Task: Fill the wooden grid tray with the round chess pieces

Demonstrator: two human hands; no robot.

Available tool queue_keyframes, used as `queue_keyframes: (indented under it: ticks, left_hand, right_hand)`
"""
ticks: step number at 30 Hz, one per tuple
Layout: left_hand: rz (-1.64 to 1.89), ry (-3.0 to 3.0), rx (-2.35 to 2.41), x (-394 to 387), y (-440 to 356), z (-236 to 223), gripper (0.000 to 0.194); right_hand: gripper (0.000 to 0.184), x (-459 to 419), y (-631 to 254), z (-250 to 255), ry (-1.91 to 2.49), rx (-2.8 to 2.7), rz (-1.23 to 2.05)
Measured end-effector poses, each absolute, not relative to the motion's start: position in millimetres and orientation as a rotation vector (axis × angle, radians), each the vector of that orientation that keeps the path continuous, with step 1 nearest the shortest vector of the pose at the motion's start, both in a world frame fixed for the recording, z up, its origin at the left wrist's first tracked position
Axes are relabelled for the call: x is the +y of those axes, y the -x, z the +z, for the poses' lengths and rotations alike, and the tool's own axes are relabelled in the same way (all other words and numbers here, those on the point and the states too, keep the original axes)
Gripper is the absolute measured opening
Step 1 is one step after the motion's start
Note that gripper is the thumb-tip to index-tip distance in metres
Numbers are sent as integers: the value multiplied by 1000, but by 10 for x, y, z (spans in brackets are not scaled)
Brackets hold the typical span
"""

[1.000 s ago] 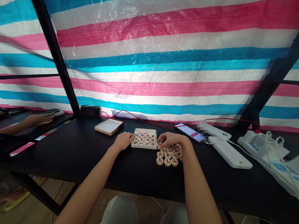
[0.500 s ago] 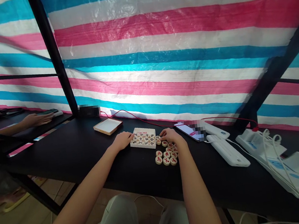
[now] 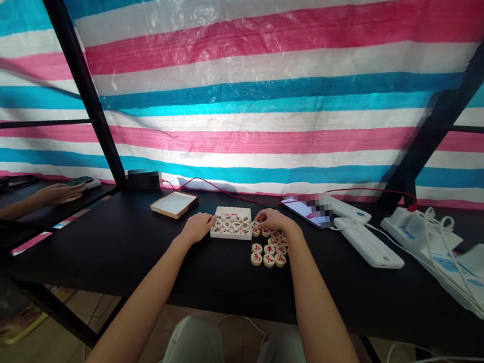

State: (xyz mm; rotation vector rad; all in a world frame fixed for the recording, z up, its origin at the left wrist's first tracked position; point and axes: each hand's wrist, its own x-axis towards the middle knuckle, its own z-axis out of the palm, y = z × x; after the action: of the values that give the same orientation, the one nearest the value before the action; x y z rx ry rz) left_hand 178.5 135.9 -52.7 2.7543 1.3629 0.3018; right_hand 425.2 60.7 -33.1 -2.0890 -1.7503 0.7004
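A small square wooden box (image 3: 230, 214) lies on the black table (image 3: 144, 245), filled with round wooden chess discs marked in black. My left hand (image 3: 196, 228) rests against the box's left side, fingers curled on its edge. Just right of the box, my right hand (image 3: 272, 220) has its fingers bent down, pinching one disc beside the box's right edge. Several loose discs with red characters (image 3: 269, 250) lie in a cluster in front of that hand.
The box's lid (image 3: 174, 204) lies upturned at the back left. A phone (image 3: 301, 208) on a red cable, white power banks (image 3: 369, 243), a power strip and white cables (image 3: 444, 246) fill the right side. Another person's hand (image 3: 57, 194) rests on the neighbouring table at left. A striped tarp hangs behind.
My right hand has slid a little left toward the box's right edge, now closed on a disc. The left hand stays on the box.
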Motion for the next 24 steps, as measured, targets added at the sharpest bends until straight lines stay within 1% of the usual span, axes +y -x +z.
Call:
queue_keyframes:
  ticks: [6, 14, 17, 19, 24]
  left_hand:
    - [307, -2763, 1360, 1375, -1778, -542, 58]
    - [296, -2779, 1350, 1405, -1774, -567, 56]
    - [284, -2769, 1365, 1397, -1779, -561, 56]
    - [278, -2760, 1371, 1393, -1781, -556, 56]
    - [268, -2764, 1379, 1398, -1783, -556, 52]
  right_hand:
    - [21, 589, -4231, -322, 2056, -1742, 675]
    - [21, 591, -4198, -324, 2069, -1748, 654]
    - [13, 583, -4190, -321, 2100, -1744, 588]
    - [11, 576, -4187, -313, 2112, -1725, 514]
    - [19, 569, -4173, -279, 2128, -1639, 349]
